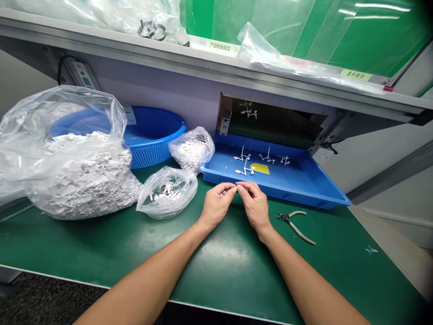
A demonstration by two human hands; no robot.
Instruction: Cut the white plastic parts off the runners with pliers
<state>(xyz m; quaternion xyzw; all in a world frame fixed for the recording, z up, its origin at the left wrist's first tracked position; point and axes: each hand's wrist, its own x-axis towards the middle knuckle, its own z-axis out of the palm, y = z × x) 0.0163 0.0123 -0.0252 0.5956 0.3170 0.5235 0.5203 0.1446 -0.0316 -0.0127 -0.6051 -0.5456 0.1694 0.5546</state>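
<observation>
Tiny white bit (223,194) pinched where left hand (216,205) and right hand (253,203) meet: mostly covered by fingers, too small to tell its shape. Both arms cut off by the bottom edge. Blue basket (155,135) half hidden behind the big bag (71,158) of white pieces; bag itself cut off at the left edge. Little white parts (246,169) in the blue tray (304,185): too small to make out. Black ring (152,30) up on the shelf (135,54), blurry behind plastic. Labels (219,46) too small to read.

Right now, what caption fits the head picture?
Left hand and right hand pinch a small white part by the blue tray.
</observation>
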